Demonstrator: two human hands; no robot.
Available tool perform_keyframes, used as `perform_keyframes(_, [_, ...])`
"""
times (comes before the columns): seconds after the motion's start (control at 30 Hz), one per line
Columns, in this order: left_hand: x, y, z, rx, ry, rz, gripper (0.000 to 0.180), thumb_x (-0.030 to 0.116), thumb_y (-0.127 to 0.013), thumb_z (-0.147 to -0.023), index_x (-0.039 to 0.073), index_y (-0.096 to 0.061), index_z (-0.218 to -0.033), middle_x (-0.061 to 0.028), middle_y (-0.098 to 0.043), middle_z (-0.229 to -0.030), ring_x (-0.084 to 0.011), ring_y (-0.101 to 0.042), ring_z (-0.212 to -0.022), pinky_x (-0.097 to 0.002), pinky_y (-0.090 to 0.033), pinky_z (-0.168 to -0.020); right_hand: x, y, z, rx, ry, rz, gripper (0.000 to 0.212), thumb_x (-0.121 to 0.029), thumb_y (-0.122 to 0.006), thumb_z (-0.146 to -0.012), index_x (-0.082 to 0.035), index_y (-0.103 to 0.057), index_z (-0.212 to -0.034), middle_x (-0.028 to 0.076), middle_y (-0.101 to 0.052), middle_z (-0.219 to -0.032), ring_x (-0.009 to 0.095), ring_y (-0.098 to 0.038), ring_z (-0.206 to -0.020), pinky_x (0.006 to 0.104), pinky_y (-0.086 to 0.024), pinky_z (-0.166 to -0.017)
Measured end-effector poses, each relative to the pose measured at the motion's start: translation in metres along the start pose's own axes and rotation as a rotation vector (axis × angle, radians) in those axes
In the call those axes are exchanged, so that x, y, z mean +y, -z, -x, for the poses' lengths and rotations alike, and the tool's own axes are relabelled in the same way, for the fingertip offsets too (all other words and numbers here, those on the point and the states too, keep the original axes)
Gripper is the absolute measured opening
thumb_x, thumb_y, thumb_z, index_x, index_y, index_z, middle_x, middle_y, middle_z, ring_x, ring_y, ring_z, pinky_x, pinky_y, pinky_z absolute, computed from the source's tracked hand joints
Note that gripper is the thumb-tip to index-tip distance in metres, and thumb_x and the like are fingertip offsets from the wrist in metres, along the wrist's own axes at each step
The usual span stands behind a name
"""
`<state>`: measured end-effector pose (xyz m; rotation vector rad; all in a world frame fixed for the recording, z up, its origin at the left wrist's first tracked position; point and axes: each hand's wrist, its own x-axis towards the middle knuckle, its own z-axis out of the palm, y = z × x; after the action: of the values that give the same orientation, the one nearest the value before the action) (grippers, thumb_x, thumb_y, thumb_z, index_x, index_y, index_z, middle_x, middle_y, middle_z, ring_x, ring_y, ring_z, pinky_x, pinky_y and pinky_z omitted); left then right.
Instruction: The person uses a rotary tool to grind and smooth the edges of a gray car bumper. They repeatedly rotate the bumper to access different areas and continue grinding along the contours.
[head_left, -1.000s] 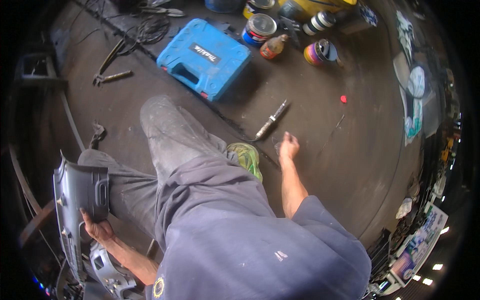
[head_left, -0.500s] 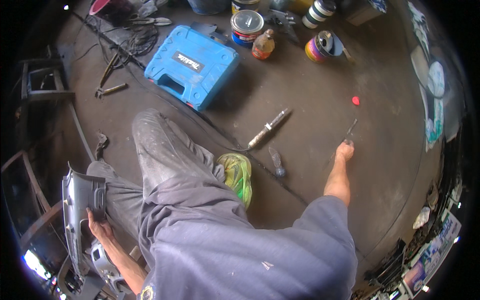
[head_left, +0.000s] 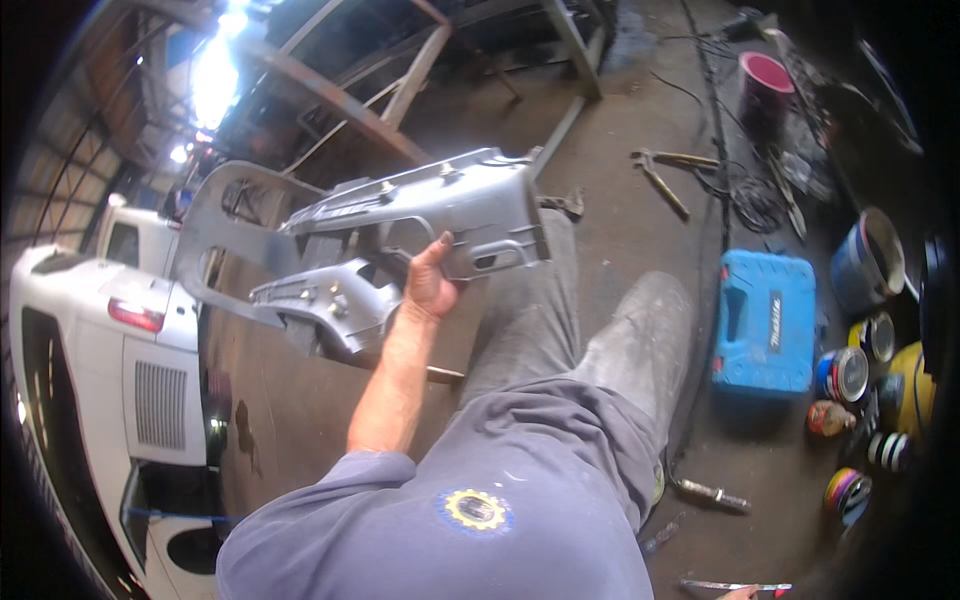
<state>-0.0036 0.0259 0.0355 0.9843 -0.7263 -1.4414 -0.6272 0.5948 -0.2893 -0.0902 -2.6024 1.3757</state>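
Observation:
My left hand (head_left: 433, 290) grips the lower edge of a long silver-grey moulded vehicle panel (head_left: 490, 205), with the thumb on its face. The panel has metal studs and slots and is held up beside my left leg. Just below it is a smaller silver-grey moulded part (head_left: 345, 300), partly overlapped by the panel. My right hand (head_left: 740, 594) barely shows at the lower edge, closed on a thin metal tool (head_left: 715, 584); most of the fingers are cut off by the frame.
A blue tool case (head_left: 765, 320) stands on the floor at right, near several cans and a bucket (head_left: 868, 262). A hammer-like tool (head_left: 665, 180) lies ahead. A soldering-iron-like tool (head_left: 712, 494) lies on the right. A white vehicle (head_left: 150, 370) stands at left; metal frames (head_left: 350, 105) rise behind.
My view has swung left, bringing the panel to the middle and the white vehicle into sight. My left hand keeps its hold on the panel. My right hand now sits at the lower edge.

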Motion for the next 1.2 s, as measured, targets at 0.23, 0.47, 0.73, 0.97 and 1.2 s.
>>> perform_keyframes(0.23, [-0.09,-0.01,0.045,-0.025,0.129,0.547,0.041,0.025,-0.079,-0.086,0.009,-0.065,-0.121,-0.0098,-0.07,-0.116,-0.0287,-0.066,-0.108,-0.0451,-0.053,-0.091,-0.321,-0.111,0.116,-0.469,-0.267,-0.768,0.042,-0.005,-0.055,-0.087,0.002,-0.059,-0.128,0.011,-0.064,-0.11,0.02,-0.062,-0.088,0.0325,-0.052,-0.074])
perform_keyframes(0.47, [-0.078,-0.016,0.033,0.204,0.11,0.473,0.02,0.025,-0.076,-0.091,0.011,-0.064,-0.1,-0.0022,-0.065,-0.089,-0.0146,-0.06,-0.074,-0.0274,-0.04,-0.054,-0.39,-0.161,0.267,-1.274,1.033,0.092,0.031,-0.006,-0.073,-0.079,-0.007,-0.075,-0.11,0.01,-0.063,-0.092,0.028,-0.063,-0.085,0.0385,-0.052,-0.074])
perform_keyframes(0.73, [-0.07,0.017,0.017,0.3,-0.043,0.433,0.023,0.03,-0.079,-0.089,0.014,-0.064,-0.096,-0.0003,-0.065,-0.084,-0.0129,-0.061,-0.072,-0.0264,-0.039,-0.051,-0.451,-0.173,0.286,-1.593,1.753,-0.141,0.051,0.002,-0.066,-0.072,-0.006,-0.067,-0.122,0.012,-0.067,-0.094,0.031,-0.067,-0.09,0.0436,-0.052,-0.083])
perform_keyframes(0.97, [-0.078,0.009,0.014,0.231,-0.223,0.375,0.027,0.022,-0.069,-0.097,0.003,-0.064,-0.116,-0.0082,-0.067,-0.107,-0.0229,-0.065,-0.101,-0.038,-0.052,-0.089,-0.522,-0.187,0.336,-1.417,1.283,-0.437,0.06,0.006,-0.06,-0.089,-0.008,-0.051,-0.146,0.014,-0.073,-0.095,0.028,-0.071,-0.077,0.0356,-0.056,-0.071])
perform_keyframes(1.2, [-0.076,0.005,0.01,0.129,-0.186,0.591,0.03,0.017,-0.061,-0.101,-0.003,-0.06,-0.124,-0.0125,-0.066,-0.118,-0.0267,-0.061,-0.114,-0.0433,-0.046,-0.105,-0.563,-0.19,0.381,-1.432,1.301,-0.48,0.038,-0.001,-0.07,-0.084,-0.008,-0.068,-0.121,0.015,-0.071,-0.102,0.03,-0.071,-0.085,0.0374,-0.057,-0.074])
